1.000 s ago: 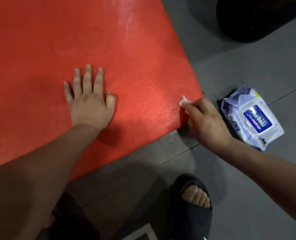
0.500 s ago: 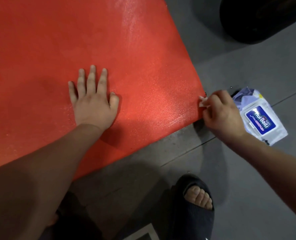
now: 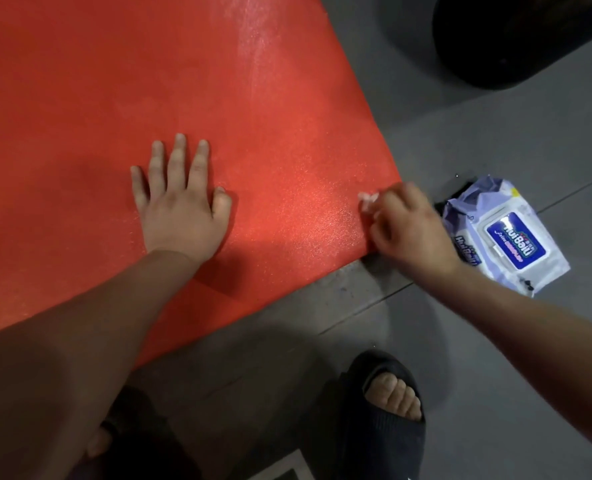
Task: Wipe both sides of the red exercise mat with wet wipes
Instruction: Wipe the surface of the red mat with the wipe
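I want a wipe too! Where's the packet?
Head view: the wipes packet lies on the floor at right, just past the right hand near the red mat.

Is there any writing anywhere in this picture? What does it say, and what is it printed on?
"HuiBaili": large white letters, upside down to the camera, on the blue label of the wet wipes pack.
"HuiBai...": the same brand along the pack's near side, its end hidden.
Smaller lines under the brand on the blue label: too blurred to read.
Red mat and slipper: no readable text.
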Motion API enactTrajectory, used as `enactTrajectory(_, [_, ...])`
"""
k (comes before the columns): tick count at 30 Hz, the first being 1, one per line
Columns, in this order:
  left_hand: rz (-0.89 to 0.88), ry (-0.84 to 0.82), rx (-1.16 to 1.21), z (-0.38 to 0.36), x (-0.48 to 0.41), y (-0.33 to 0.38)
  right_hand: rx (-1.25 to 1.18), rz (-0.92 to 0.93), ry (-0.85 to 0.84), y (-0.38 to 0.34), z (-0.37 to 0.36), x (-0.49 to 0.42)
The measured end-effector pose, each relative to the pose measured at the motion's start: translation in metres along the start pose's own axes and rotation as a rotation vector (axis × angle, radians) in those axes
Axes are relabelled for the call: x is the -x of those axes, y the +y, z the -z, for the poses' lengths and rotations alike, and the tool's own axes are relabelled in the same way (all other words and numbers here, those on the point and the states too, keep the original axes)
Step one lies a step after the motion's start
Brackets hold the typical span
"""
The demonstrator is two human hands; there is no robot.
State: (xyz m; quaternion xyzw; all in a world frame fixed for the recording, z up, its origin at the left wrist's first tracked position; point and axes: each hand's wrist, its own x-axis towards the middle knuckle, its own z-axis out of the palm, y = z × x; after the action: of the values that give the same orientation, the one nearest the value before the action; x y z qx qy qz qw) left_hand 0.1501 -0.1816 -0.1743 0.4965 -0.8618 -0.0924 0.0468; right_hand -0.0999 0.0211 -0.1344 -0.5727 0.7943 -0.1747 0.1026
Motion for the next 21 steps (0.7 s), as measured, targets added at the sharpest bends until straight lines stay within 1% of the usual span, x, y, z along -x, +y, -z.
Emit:
enactTrajectory(3, [-0.002,-0.019,0.019,0.002,-0.001,-0.001,0.014,-0.115,0.113,0.006,0.002,-0.027])
enactTrajectory(5, [-0.009,-0.049,0.067,0.006,-0.003,-0.004,-0.032,-0.102,0.072,-0.017,-0.009,-0.027])
enactTrajectory(7, [-0.025,-0.056,0.107,0.012,-0.005,-0.012,-0.132,0.066,-0.06,-0.051,-0.023,-0.011])
enactTrajectory(9, [-0.034,-0.007,0.109,0.016,-0.002,-0.025,-0.228,0.283,-0.238,-0.084,-0.033,0.011])
enactTrajectory(11, [0.004,0.025,0.102,0.017,0.004,-0.036,-0.267,0.395,-0.389,-0.1,-0.034,0.022])
enactTrajectory(12, [0.022,0.029,0.102,0.016,0.007,-0.04,-0.264,0.444,-0.39,-0.1,-0.034,0.018])
enactTrajectory(13, [0.029,0.033,0.092,0.015,0.01,-0.041,-0.237,0.477,-0.35,-0.097,-0.033,0.008])
enactTrajectory(14, [0.029,0.041,0.073,0.013,0.012,-0.041,-0.223,0.472,-0.31,-0.089,-0.033,-0.006])
enactTrajectory(15, [0.028,0.053,0.051,0.011,0.012,-0.041,-0.213,0.428,-0.275,-0.081,-0.032,-0.024])
enactTrajectory(18, [0.034,0.072,0.022,0.009,0.011,-0.039,-0.064,0.289,-0.095,-0.059,-0.032,-0.073])
enactTrajectory(19, [0.036,0.072,0.021,0.008,0.011,-0.039,-0.041,0.27,-0.051,-0.057,-0.035,-0.081])
enactTrajectory(21, [0.033,0.076,0.018,0.008,0.013,-0.04,-0.013,0.238,-0.059,-0.068,-0.039,-0.081])
